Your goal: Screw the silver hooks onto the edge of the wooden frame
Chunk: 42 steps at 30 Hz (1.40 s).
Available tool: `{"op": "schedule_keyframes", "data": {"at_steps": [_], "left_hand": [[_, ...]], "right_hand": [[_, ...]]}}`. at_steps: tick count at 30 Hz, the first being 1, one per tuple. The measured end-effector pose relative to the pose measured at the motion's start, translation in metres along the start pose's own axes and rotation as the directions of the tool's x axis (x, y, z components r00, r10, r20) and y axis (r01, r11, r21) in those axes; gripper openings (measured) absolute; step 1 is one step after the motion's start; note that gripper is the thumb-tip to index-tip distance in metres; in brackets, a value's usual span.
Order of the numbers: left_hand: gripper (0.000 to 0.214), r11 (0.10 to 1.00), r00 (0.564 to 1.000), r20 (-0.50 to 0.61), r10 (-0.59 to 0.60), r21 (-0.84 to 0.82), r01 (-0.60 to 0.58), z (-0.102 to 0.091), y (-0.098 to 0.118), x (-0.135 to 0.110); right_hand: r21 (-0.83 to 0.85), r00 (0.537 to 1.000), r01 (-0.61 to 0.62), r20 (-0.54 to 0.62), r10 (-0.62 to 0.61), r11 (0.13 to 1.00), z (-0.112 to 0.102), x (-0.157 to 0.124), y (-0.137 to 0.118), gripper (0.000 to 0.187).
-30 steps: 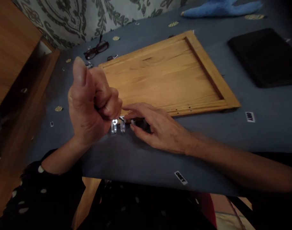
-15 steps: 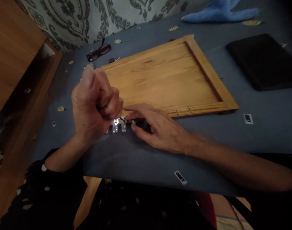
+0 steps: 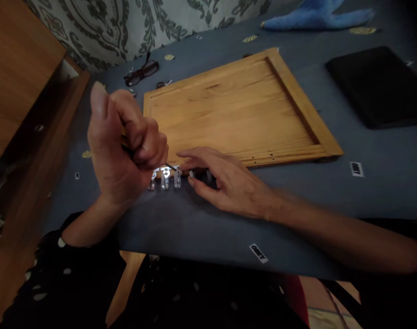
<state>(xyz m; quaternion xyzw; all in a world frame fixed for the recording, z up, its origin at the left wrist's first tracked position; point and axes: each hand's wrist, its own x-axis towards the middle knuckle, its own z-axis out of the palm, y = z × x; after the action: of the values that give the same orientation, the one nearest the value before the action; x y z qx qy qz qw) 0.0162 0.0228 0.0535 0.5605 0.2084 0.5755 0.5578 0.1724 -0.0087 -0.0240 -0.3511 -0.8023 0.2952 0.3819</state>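
My left hand (image 3: 122, 151) is closed in a fist around a screwdriver; a bit of its yellow handle shows between the fingers. The thin shaft (image 3: 171, 167) slants down to a shiny metal hook rail (image 3: 166, 172) along the near edge of a framed wooden board (image 3: 211, 114). Curved metal hooks (image 3: 177, 181) hang off that edge toward me. My right hand (image 3: 225, 180) is bent over the same edge, its fingertips on the board and rail and its thumb under a hook. The palm hides the rest of the rail.
Glasses (image 3: 141, 73) lie beyond the board's left corner. A black flat case (image 3: 379, 87) is at the right, and a blue plush thing (image 3: 314, 17) at the back. A wooden cabinet (image 3: 26, 82) stands on the left. Small dark holes (image 3: 271, 155) mark the board's near frame.
My left hand has shifted left and tilted, so more of the screwdriver's shaft and another hook show. My right hand stays in nearly the same place on the edge.
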Motion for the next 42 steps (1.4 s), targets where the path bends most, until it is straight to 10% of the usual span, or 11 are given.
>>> {"op": "schedule_keyframes", "data": {"at_steps": [33,42], "left_hand": [[0.046,0.998,0.998,0.048,-0.038,0.048,0.036,0.009,-0.001,0.000],[0.053,0.995,0.948,0.317,0.030,-0.101,0.002,-0.006,-0.010,0.012]], "right_hand": [[-0.013,1.000,0.019,0.006,-0.019,1.000,-0.001,0.001,0.000,0.042],[-0.022,1.000,0.020,0.009,-0.020,1.000,-0.001,0.001,0.001,0.043]]}}
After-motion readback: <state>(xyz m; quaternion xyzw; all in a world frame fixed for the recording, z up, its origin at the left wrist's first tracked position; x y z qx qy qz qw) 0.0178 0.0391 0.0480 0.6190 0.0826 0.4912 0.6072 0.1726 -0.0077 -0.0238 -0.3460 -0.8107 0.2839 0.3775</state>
